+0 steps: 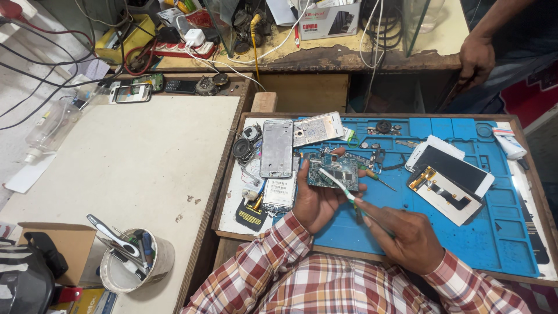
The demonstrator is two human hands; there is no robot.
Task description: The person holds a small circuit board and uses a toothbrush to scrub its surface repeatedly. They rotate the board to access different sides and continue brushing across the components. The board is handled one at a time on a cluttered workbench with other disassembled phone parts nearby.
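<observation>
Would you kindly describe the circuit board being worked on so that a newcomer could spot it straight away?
Find the blue work mat on the right-hand table. Near its left edge, the left hand holds a small green circuit board, with a white brush from the right hand laid across it. Unlike the silver phone frame beside it, it is off the mat.

Worn wood bench (349,61) at back, pale side table (128,168) left, even light.

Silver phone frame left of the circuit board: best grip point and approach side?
Judging by its pose, take the silver phone frame by its two long side rails, coming from above and pinching across the narrow width. It lies flat and upright on the mat. The left hand holding the circuit board crowds its lower right, so grip the upper half.
</observation>
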